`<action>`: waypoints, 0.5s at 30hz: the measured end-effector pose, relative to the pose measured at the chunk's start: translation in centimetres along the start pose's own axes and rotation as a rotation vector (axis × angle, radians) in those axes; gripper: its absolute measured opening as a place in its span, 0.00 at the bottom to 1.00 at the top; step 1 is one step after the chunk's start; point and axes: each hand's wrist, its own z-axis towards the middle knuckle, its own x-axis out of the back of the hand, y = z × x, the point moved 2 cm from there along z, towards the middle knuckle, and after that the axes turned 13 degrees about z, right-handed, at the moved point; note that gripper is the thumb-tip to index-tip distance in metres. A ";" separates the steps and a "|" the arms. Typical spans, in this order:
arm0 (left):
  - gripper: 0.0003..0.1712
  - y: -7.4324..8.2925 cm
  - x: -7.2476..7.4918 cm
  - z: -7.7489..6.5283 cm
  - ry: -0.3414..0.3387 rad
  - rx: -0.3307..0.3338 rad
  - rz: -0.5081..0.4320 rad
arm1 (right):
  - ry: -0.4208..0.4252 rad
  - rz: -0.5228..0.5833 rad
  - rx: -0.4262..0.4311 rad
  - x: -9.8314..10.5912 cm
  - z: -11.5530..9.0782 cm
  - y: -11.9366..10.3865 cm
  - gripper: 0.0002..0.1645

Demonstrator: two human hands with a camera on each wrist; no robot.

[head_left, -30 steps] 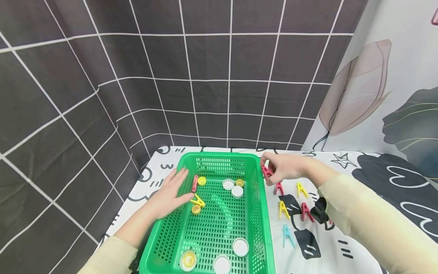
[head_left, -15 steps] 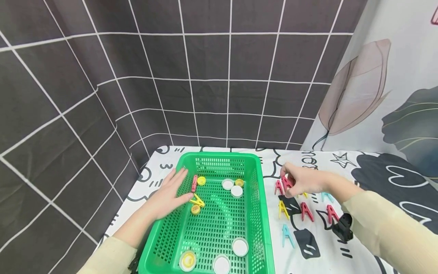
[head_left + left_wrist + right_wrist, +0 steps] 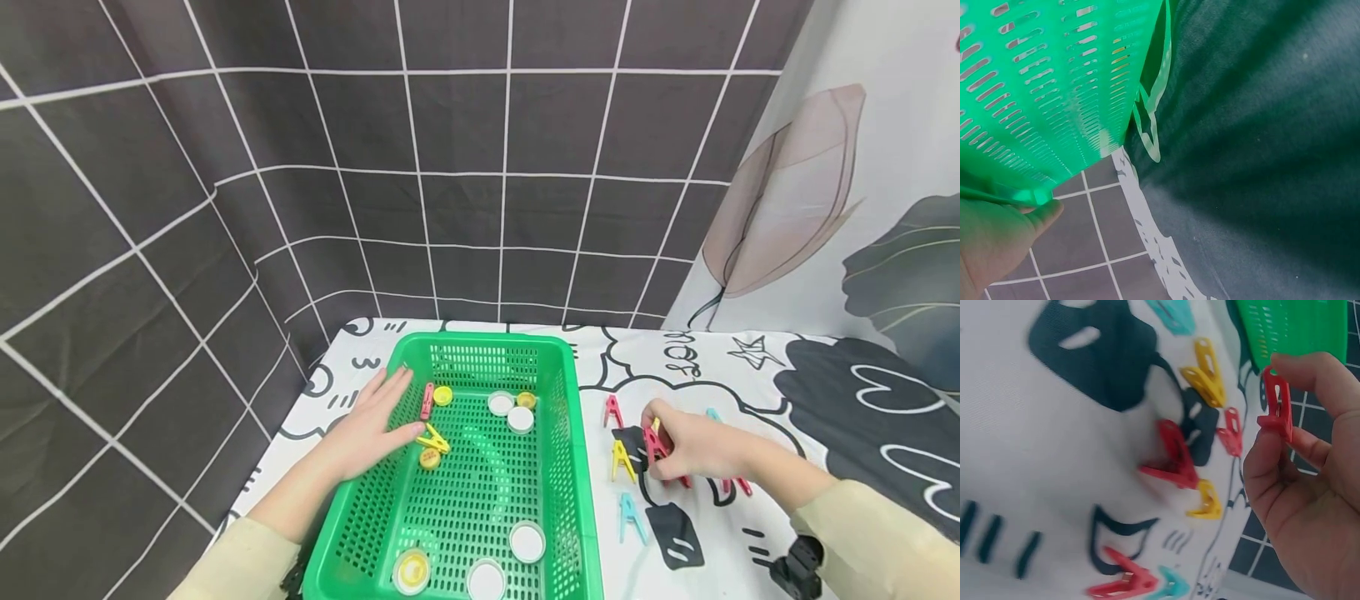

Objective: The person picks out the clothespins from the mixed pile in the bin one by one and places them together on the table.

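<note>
In my right hand (image 3: 693,442) a red clothespin (image 3: 1277,403) is pinched between thumb and fingers, above the patterned cloth to the right of the green basket (image 3: 588,500). Under and around that hand lie more clothespins: a red one (image 3: 1175,456), a yellow one (image 3: 622,460) and a light blue one (image 3: 630,515). My left hand (image 3: 367,429) rests on the basket's left rim, its fingers straight. Inside the basket, near the left thumb, are a yellow clothespin (image 3: 434,439) and a red clothespin (image 3: 427,402).
Several round caps lie in the basket, among them a white cap (image 3: 527,542) and a yellow cap (image 3: 412,572). A dark gridded curtain (image 3: 465,208) rises behind and to the left. The white cloth (image 3: 555,329) with black drawings covers the table.
Holding the red clothespin, my right hand has moved from the basket's right rim rightward and nearer to me, over the cloth. The left hand stays in place.
</note>
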 end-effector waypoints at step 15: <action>0.45 0.1 0.1 0.1 -0.002 -0.008 0.011 | 0.023 -0.016 -0.070 -1.8 -2.1 3.1 0.31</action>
